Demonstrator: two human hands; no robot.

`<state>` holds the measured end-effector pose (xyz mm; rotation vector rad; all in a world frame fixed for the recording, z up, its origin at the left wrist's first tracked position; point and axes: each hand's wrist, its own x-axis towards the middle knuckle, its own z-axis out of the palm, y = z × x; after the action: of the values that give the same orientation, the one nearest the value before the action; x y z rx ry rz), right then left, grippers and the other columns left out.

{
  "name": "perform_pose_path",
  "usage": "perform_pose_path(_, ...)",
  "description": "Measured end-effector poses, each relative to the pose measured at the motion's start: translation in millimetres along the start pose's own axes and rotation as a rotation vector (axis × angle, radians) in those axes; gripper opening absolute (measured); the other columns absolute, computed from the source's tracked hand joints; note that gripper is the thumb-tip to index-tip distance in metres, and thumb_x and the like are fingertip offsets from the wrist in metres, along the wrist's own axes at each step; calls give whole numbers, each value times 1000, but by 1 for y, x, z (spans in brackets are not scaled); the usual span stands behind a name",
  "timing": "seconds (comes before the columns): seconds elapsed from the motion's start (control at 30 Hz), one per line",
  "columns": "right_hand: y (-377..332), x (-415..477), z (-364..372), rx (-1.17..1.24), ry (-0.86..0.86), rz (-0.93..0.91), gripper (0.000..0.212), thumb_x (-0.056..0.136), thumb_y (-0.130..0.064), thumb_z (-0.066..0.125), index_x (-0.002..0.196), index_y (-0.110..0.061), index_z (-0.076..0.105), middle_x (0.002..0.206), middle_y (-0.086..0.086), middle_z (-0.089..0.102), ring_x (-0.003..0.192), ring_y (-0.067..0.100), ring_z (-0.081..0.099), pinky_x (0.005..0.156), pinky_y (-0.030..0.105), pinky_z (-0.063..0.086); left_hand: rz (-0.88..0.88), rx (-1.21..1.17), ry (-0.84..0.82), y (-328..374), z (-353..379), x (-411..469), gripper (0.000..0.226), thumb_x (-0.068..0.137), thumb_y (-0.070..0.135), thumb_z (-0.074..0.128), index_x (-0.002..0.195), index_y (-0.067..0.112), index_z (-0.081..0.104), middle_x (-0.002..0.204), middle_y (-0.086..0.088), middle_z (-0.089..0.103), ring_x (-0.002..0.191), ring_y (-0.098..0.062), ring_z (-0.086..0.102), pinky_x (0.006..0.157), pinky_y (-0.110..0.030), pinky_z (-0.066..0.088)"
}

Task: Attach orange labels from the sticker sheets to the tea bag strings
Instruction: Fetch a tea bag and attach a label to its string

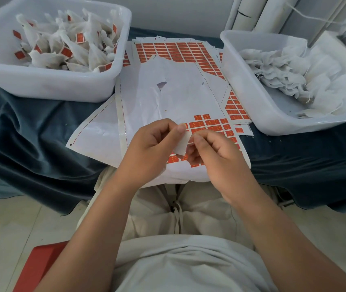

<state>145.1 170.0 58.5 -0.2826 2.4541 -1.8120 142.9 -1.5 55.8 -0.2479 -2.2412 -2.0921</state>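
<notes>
So the label tab (pixel 181 145) is pinched between both hands, white side facing the camera. The left hand (pixel 154 145) has thumb and forefinger clamped on its top edge, and the right hand (pixel 217 160) is nipping its right edge with the fingertips. The string is too thin for me to make out, so I can't tell if it's actually sitting in the fold. That's my main worry: if the tab gets pressed shut with the string off to one side or not in there at all, the label just sticks to itself and the bag goes out untagged. A crooked fold is the other risk, since the sticky edges would grab fingers. Right under the grip is the sticker sheet (pixel 168 98), with the leftover orange labels (pixel 210 124) just behind the fingertips. A loose sticky corner dipping down could catch one of those or the backing paper. Out to the left of the grip, the left bin (pixel 47 89) holds the labelled tea bags (pixel 62 51). The right bin (pixel 252 106) on the other side has the plain bags (pixel 283 70), so dropping one in the wrong bin would mix them up.
</notes>
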Motion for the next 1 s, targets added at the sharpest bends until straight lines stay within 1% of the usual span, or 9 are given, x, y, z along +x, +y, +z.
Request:
perform_pose_path(0.1,0,-1,2,21,55,-12,27,111,-30,49,95,-33,70,88,-11,74,85,8,72,75,16,56,-66,-80,29,-1,1,1,39,107,30,60,81,1,64,56,9,51,45,-7,42,43,-13,33)
perform_pose_path(0.23,-2,-1,3,39,116,-27,24,109,-35,49,96,-39,69,88,-14,73,85,3,71,73,12,54,-133,-168,4,0,3,2,37,106,30,61,78,6,66,57,5,48,44,-9,41,44,-17,35)
perform_pose_path(0.33,0,0,1,-1,148,-23,24,109,-35,49,96,-36,69,89,-14,73,86,4,70,76,18,57,-168,-185,-21,-1,3,2,35,107,32,60,77,16,69,61,1,56,48,-12,49,46,-19,39)
perform_pose_path(0.5,-1,3,-5,-60,162,5,23,110,-35,49,95,-37,66,87,-19,70,85,4,69,80,27,59,-204,-72,-82,-3,-1,2,27,109,35,54,85,27,66,68,1,67,51,-16,55,47,-18,43)
perform_pose_path(0.63,-4,0,-6,-180,130,-75,18,110,-37,50,96,-39,61,92,-21,68,91,3,69,80,21,58,-243,-31,-42,-4,2,2,32,108,40,52,79,34,64,64,7,66,49,-13,55,43,-16,40)
perform_pose_path(0.73,-4,1,-6,-210,136,-87,17,109,-35,50,95,-39,59,92,-18,68,94,2,68,80,17,56,-231,10,-5,-7,5,3,30,107,42,51,81,34,63,66,3,66,50,-13,56,44,-16,40)
perform_pose_path(0.87,1,3,-8,-226,153,-68,16,110,-34,51,101,-30,64,95,-15,70,94,3,68,80,18,56,-229,46,21,-8,7,3,28,109,40,49,84,32,61,66,5,67,47,-11,57,44,-16,42)
perform_pose_path(0.93,5,3,-6,-314,211,-181,16,110,-28,52,104,-21,65,99,-11,70,95,5,67,81,19,55,-256,122,76,-11,11,5,25,109,37,48,91,25,60,65,11,69,44,-6,57,44,-14,43)
perform_pose_path(1.0,8,3,-4,-472,287,-357,14,109,-20,57,105,-11,67,111,-1,66,103,5,62,88,20,53,-281,161,106,-14,14,6,24,110,36,47,94,22,59,64,18,68,43,-6,58,43,-14,42)
